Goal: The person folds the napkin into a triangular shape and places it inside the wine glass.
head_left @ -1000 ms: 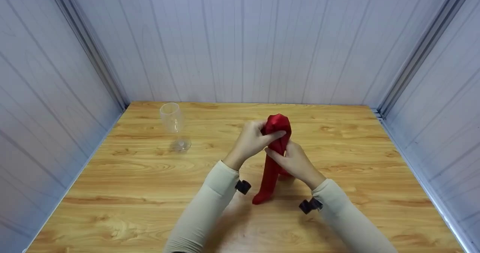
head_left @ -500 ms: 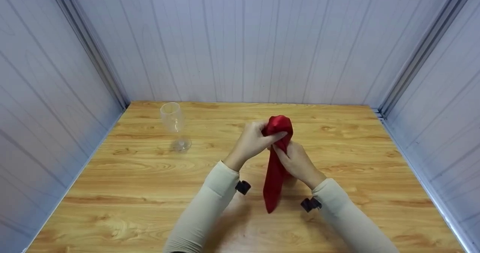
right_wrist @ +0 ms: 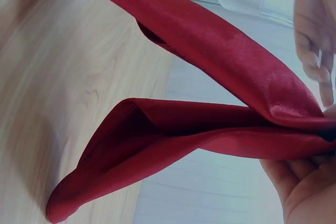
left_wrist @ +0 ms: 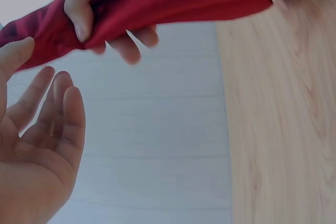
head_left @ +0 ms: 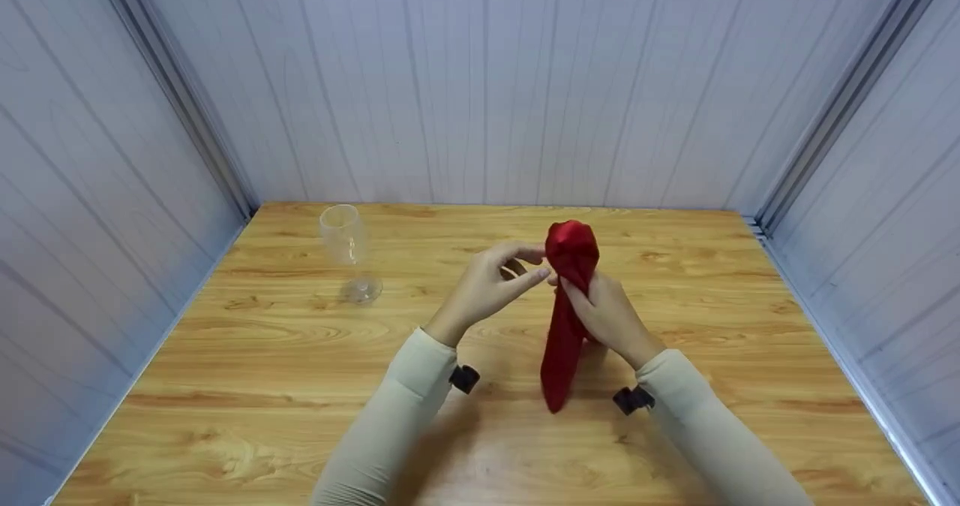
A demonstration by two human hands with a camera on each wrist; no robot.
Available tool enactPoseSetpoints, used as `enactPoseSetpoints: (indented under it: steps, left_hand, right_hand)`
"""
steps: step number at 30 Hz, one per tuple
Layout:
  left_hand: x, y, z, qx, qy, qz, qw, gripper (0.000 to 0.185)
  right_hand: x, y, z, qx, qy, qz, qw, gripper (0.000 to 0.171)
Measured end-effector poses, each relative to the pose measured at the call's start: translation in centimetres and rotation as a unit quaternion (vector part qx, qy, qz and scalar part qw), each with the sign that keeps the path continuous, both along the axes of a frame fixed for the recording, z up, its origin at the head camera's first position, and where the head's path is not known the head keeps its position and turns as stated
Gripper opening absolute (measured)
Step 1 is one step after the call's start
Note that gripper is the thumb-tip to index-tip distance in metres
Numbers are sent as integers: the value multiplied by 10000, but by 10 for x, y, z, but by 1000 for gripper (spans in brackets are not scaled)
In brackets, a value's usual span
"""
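Note:
A glossy red cloth [head_left: 571,247] is gathered at its middle, with a puffed, rounded top above my right hand [head_left: 611,314]. That hand grips the gathered part between thumb and fingers. Below it the tails hang toward the table; the right wrist view shows two long folded tails [right_wrist: 220,51]. My left hand [head_left: 484,284] is just left of the puffed top, its fingers loosely bent and holding nothing. In the left wrist view the left palm [left_wrist: 42,166] faces the cloth; whether the thumb touches it I cannot tell.
A clear stemmed glass [head_left: 345,239] stands upright at the back left of the wooden table [head_left: 285,356]. White panelled walls [head_left: 480,85] enclose the table at the back and on both sides.
My left hand has let go of the cloth's top and drawn back to the left. My right hand has kept its grip and shifted slightly right with the cloth.

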State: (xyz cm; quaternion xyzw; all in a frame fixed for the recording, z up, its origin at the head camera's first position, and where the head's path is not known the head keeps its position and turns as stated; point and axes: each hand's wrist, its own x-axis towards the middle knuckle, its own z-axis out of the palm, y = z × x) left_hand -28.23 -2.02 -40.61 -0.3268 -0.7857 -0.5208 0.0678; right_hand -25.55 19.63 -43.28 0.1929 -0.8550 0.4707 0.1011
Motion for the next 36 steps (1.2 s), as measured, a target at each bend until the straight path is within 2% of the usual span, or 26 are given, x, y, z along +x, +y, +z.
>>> enactPoseSetpoints:
  steps: [5, 10, 19, 24, 30, 33, 36]
  left_hand:
    - [-3, -16, -9, -144, -31, 76, 9999, 27]
    - [-3, -38, -19, -230, -381, 299, 9986, 25]
    - [-9, -79, -40, -189, -1014, 950, 9901, 19]
    - [-15, -99, -50, -128, -1191, 1324, 9839, 20]
    - [-20, -132, -65, -130, -1381, 1869, 9725, 27]
    - [-22, -151, -74, -29, -1548, 2176, 9637, 30]
    - [-24, -169, -82, 157, -1784, 2584, 9493, 32]
  right_hand:
    - [-2, 10, 5, -102, -38, -11, 9999, 28]
    - [-3, 18, 6, -160, 133, -134, 9997, 25]
    - [-4, 33, 9, -438, -16, -201, 9988, 24]
    - [5, 34, 23, -464, -16, -300, 9985, 25]
    - [19, 38, 40, -258, 66, -404, 9988, 23]
    - [14, 49, 34, -189, 61, -541, 9983, 24]
    - [5, 63, 24, -90, 18, -656, 9978, 27]
